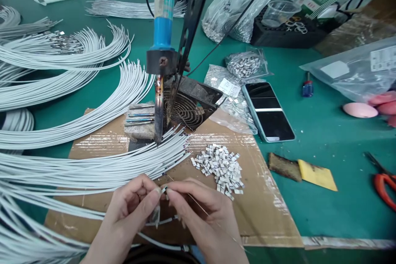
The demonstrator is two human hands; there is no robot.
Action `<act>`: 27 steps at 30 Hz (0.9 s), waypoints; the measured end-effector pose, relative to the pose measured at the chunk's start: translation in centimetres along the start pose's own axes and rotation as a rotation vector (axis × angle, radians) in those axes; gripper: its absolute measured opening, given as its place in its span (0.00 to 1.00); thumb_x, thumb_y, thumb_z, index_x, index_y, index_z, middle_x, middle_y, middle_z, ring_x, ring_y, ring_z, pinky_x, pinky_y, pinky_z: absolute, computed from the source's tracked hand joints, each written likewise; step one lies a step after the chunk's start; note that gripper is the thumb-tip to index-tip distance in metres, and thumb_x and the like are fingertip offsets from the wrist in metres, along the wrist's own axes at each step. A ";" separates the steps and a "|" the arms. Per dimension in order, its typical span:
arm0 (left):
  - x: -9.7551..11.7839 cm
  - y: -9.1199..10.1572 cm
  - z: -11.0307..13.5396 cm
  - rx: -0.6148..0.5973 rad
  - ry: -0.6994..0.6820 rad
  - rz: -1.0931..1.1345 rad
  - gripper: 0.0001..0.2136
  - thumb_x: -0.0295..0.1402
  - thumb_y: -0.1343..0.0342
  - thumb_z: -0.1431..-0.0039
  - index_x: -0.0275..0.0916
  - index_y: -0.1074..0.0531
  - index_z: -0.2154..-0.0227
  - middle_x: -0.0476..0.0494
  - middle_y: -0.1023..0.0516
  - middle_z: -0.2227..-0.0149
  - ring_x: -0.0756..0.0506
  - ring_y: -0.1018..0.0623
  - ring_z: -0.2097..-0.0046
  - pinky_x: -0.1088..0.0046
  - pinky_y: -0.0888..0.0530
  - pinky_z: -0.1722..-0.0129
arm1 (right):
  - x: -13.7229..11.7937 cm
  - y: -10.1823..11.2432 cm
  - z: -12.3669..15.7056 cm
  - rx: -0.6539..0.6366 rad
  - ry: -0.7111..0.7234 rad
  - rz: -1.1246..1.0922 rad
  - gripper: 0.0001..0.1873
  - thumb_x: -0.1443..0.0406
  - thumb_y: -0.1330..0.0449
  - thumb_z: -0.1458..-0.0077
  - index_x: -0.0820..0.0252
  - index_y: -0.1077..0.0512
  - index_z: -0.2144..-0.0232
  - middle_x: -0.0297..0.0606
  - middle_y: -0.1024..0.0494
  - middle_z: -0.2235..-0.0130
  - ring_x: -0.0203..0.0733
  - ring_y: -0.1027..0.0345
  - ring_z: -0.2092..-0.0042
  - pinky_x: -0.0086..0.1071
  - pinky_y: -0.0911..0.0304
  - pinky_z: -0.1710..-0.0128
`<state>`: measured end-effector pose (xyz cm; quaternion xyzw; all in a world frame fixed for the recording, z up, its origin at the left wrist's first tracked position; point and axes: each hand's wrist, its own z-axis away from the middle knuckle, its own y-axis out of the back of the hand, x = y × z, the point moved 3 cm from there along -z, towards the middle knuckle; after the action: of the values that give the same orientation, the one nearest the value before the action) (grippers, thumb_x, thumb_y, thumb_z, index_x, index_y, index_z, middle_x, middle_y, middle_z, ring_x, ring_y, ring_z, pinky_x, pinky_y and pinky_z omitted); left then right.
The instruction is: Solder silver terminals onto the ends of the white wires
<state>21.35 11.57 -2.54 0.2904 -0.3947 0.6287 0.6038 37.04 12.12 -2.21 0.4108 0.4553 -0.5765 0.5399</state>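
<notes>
Low in the middle of the head view, my left hand [131, 210] and my right hand [204, 210] meet, thumbs and forefingers pinched. A tiny white piece [164, 189] shows between the fingertips, mostly covered. One white cable [93, 214] runs from the left into my left hand. Across my right hand passes a thin solder wire [198, 204]. Just beyond my hands lies a bundle of white cables [148, 163] with dark-tipped ends. A pile of small white metal-edged pieces [221, 169] is at the right. Above stands a blue-handled soldering iron [163, 20], tip down.
Cardboard [262, 214] covers the work area on a green table. More cable bundles [62, 130] fill the left. A small fan [192, 107] sits behind the iron. Rightward lie a phone [269, 111], a brown sponge [284, 167], a yellow sponge [317, 174] and red-handled scissors [385, 187].
</notes>
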 end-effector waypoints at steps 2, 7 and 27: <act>0.1 -0.1 0.0 0.014 -0.008 -0.011 0.20 0.50 0.34 0.40 0.37 0.26 0.74 0.56 0.38 0.78 0.52 0.46 0.75 0.76 0.49 0.77 | 0.0 -0.1 0.0 0.002 -0.005 -0.028 0.06 0.62 0.32 0.41 0.54 0.13 0.67 0.35 0.22 0.72 0.37 0.32 0.71 0.28 0.35 0.70; 0.5 -0.4 0.1 0.039 -0.019 -0.034 0.21 0.52 0.33 0.43 0.37 0.27 0.75 0.57 0.39 0.79 0.52 0.44 0.75 0.77 0.47 0.76 | -0.2 -0.1 0.2 0.014 -0.017 -0.083 0.05 0.63 0.31 0.42 0.51 0.13 0.66 0.33 0.25 0.74 0.34 0.36 0.73 0.26 0.38 0.72; 0.1 -0.2 0.6 -0.023 -0.022 -0.087 0.21 0.51 0.32 0.44 0.39 0.28 0.77 0.53 0.32 0.78 0.50 0.37 0.74 0.75 0.43 0.73 | 0.6 0.7 0.3 -0.094 -0.402 -0.297 0.12 0.58 0.21 0.59 0.60 0.14 0.76 0.33 0.26 0.80 0.26 0.37 0.81 0.20 0.43 0.81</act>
<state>21.48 11.13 -2.10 0.3074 -0.3956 0.5939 0.6295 37.65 11.70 -2.74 0.1911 0.4203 -0.6979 0.5474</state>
